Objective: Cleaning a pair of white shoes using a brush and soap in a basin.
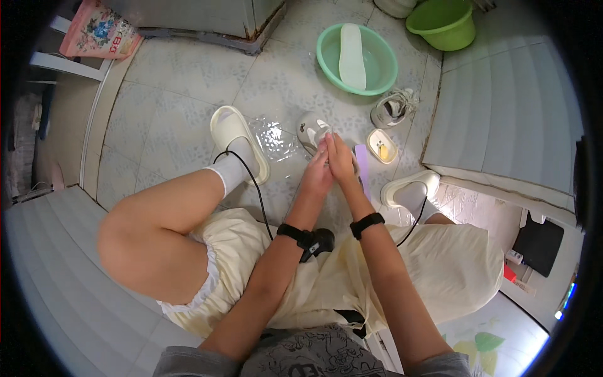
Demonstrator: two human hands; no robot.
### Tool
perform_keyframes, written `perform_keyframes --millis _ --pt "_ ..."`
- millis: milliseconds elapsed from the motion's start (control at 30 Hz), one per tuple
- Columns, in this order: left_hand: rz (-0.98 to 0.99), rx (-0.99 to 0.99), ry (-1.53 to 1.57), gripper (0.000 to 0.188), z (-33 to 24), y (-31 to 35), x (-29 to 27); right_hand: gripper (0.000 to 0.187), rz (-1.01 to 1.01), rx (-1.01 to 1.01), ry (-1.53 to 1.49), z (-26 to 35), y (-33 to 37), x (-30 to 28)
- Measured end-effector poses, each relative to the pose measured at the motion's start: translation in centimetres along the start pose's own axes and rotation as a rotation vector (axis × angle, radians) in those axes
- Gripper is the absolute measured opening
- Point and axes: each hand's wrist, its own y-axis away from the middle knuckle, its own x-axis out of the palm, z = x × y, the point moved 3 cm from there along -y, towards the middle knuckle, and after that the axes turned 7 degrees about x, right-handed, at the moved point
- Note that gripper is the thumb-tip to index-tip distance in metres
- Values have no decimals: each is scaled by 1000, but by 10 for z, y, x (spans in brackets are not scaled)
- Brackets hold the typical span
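Over wet floor tiles (276,143), the left hand (317,168) and right hand (341,162) meet, fingers nearly straight, at a grey-and-white sneaker (308,128); whether either grips it cannot be told

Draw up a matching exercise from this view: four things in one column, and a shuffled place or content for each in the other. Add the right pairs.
Things:
1. Mint-green round plastic basin
2. Whitish oval dish
3. Grey sneaker with pale laces
4. Grey shoe with white patches

Places or contents:
A. Between the basin and the dish
B. Partly covered by the left hand and right hand
C. Holds a long white insole
D. Holds a small yellow piece

Pairs: 1-C, 2-D, 3-A, 4-B
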Motion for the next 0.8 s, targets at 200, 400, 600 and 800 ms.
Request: perform_keyframes --millis 200,400,600,800 --pt "87 164 -646 29 -15 4 5 39 -206 356 -640 -45 -25 -7" --pt "-132 131 -656 30 -29 0 -1 43 -7 519 -1427 -55 -38 -12" --pt "81 349 -1097 30 -11 -20 -17 24 417 421 -1365 -20 -33 -11" --pt "138 226 -1209 27 3 -17 -10 11 103 491 -1039 -52 -24 -26"
